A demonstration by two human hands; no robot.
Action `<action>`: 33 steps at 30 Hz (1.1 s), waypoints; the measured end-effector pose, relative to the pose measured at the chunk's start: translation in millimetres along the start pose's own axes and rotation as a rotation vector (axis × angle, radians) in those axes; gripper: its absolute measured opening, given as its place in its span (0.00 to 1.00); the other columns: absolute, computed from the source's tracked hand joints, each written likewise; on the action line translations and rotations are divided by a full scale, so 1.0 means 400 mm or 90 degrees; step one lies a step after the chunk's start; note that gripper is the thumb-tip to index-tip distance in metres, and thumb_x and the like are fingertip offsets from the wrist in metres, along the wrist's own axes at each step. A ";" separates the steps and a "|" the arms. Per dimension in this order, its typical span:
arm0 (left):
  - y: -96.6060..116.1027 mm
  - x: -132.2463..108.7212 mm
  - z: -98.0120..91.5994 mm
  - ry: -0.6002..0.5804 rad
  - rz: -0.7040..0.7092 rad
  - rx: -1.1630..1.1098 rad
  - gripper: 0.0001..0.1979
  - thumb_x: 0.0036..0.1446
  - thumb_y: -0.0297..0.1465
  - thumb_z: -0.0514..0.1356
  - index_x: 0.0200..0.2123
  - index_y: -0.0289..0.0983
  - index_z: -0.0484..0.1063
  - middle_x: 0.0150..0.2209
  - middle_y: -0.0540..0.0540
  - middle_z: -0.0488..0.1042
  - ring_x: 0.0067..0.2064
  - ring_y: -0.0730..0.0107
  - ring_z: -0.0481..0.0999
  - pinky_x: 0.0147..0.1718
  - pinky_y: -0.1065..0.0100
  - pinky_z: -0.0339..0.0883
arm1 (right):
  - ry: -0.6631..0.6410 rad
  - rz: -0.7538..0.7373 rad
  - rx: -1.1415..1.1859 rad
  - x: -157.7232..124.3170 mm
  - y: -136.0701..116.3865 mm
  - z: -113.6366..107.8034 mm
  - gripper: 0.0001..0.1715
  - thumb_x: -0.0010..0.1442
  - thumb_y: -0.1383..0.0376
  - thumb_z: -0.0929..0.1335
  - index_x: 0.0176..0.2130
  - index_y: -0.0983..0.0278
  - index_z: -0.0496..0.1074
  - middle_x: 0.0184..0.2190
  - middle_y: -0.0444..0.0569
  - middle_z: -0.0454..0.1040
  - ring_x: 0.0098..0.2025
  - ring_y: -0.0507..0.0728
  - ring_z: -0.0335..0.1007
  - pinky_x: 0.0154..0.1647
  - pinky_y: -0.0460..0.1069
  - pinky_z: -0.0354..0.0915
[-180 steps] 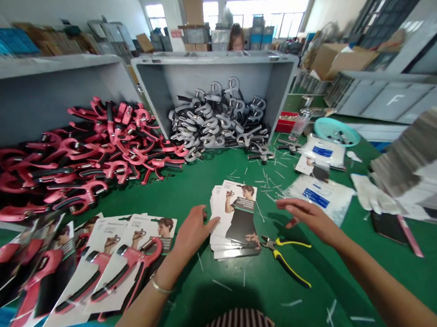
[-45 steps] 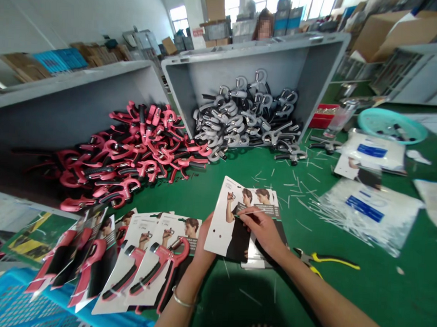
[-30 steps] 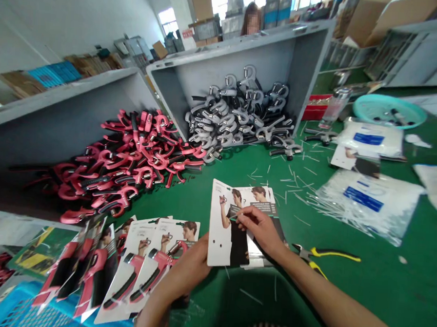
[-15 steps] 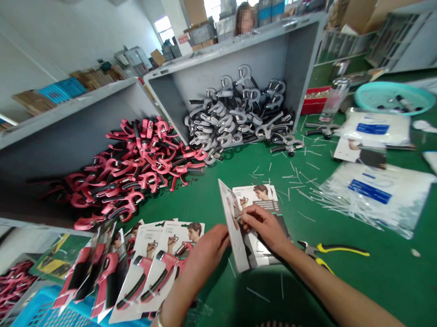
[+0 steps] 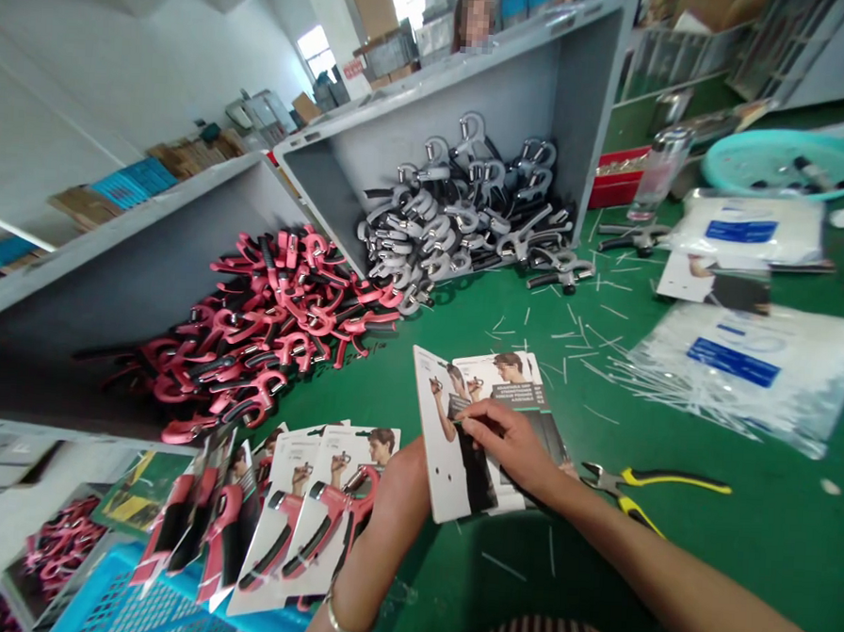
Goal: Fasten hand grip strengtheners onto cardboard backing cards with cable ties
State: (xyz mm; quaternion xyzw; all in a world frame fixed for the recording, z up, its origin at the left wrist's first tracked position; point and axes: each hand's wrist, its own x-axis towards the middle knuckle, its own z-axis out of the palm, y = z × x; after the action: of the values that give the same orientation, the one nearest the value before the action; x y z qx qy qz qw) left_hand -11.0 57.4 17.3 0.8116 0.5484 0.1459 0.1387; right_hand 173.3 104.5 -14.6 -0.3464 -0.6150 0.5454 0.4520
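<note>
A printed backing card (image 5: 450,450) stands tilted up over the table, its picture side towards my right hand. Behind its left edge is my left hand (image 5: 414,462), holding the card; most of its fingers are hidden. My right hand (image 5: 504,438) is at the card's face, thumb and fingertips pinched together near its small holes. Whatever lies in the pinch is too small to make out. More printed cards (image 5: 540,421) lie under my right hand. To the left, cards with red hand grips (image 5: 322,528) fastened to them lean in a row.
Grey bins hold piles of red hand grips (image 5: 280,318) and grey hand grips (image 5: 462,214). Yellow-handled cutters (image 5: 640,483) lie right of my hand. Bags of white cable ties (image 5: 765,372), loose tie offcuts and a turquoise basin (image 5: 720,162) are farther right. A person is behind the bins.
The raised card has turned so that its printed face shows more. My left hand has slipped farther behind it, and my right fingertips stay at the card. The view has shifted slightly.
</note>
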 end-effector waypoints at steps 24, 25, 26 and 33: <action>-0.006 -0.008 -0.042 0.075 -0.030 -0.059 0.09 0.60 0.23 0.56 0.40 0.36 0.75 0.38 0.42 0.75 0.40 0.63 0.75 0.38 0.67 0.69 | -0.010 -0.055 -0.115 -0.003 0.007 0.007 0.07 0.66 0.63 0.65 0.41 0.60 0.74 0.35 0.45 0.74 0.35 0.54 0.70 0.37 0.48 0.65; -0.008 -0.009 -0.044 0.070 -0.019 -0.068 0.09 0.60 0.22 0.56 0.41 0.36 0.75 0.40 0.42 0.75 0.41 0.62 0.75 0.39 0.66 0.69 | -0.008 -0.062 -0.125 -0.003 0.006 0.007 0.07 0.66 0.64 0.66 0.41 0.60 0.74 0.35 0.45 0.74 0.36 0.54 0.70 0.39 0.48 0.65; -0.010 -0.009 -0.045 0.065 -0.005 -0.080 0.10 0.59 0.22 0.56 0.42 0.36 0.74 0.41 0.41 0.74 0.43 0.62 0.75 0.40 0.66 0.69 | -0.007 -0.069 -0.133 -0.002 0.005 0.007 0.07 0.66 0.65 0.66 0.42 0.60 0.74 0.35 0.46 0.74 0.37 0.54 0.70 0.40 0.48 0.65; -0.006 -0.005 -0.048 0.072 -0.009 -0.111 0.08 0.61 0.23 0.55 0.39 0.35 0.74 0.35 0.43 0.76 0.38 0.63 0.76 0.38 0.66 0.69 | -0.052 -0.131 -0.178 -0.006 -0.011 0.007 0.07 0.66 0.67 0.65 0.42 0.61 0.74 0.37 0.47 0.75 0.40 0.55 0.70 0.43 0.49 0.63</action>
State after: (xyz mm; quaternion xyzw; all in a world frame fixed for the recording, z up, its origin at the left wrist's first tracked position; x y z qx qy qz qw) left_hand -21.2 57.7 33.9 0.7829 0.5465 0.2373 0.1789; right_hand 171.9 100.7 -10.9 -0.3187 -0.7350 0.4191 0.4272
